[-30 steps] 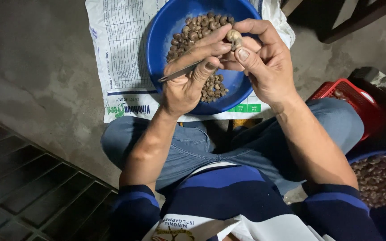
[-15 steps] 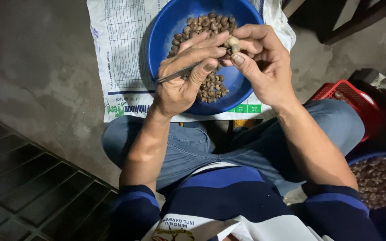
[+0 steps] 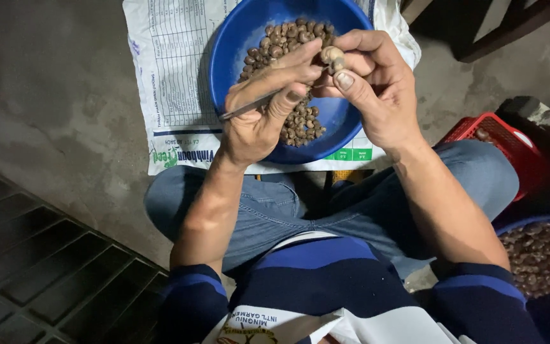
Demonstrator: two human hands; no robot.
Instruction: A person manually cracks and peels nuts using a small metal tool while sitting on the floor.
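Head view: both hands meet above a blue bowl, seen from over the person's lap.
Right hand grip: the right hand [image 3: 377, 95] has thumb and fingertips pinched together on a single pale nut [image 3: 333, 56], held up at the fingertips.
Nut position: the nut sits above the far half of the bowl, touching the fingers of both hands.
Left hand grip: the left hand [image 3: 262, 108] is closed around a thin metal blade [image 3: 249, 106], the thumb pressing it against the fingers.
Blade: its free end sticks out to the left of the hand; the other end runs toward the nut, and whether it touches the nut cannot be told.
Bowl: the blue bowl [image 3: 224, 51] lies just beneath the hands and holds a heap of brown nuts [image 3: 281, 35].
Sack: a white printed sack [image 3: 167, 76] is spread flat under the bowl on the concrete floor [image 3: 52, 95].
Lap: legs in blue jeans [image 3: 275, 210] are bent, knees apart, just nearer than the sack.
Right side: a red plastic basket [image 3: 504, 137] stands beside the right knee, and a second blue bowl of nuts [image 3: 539, 255] sits nearer, by the right elbow.
Left side: a dark metal grate [image 3: 39, 267] fills the lower left corner.
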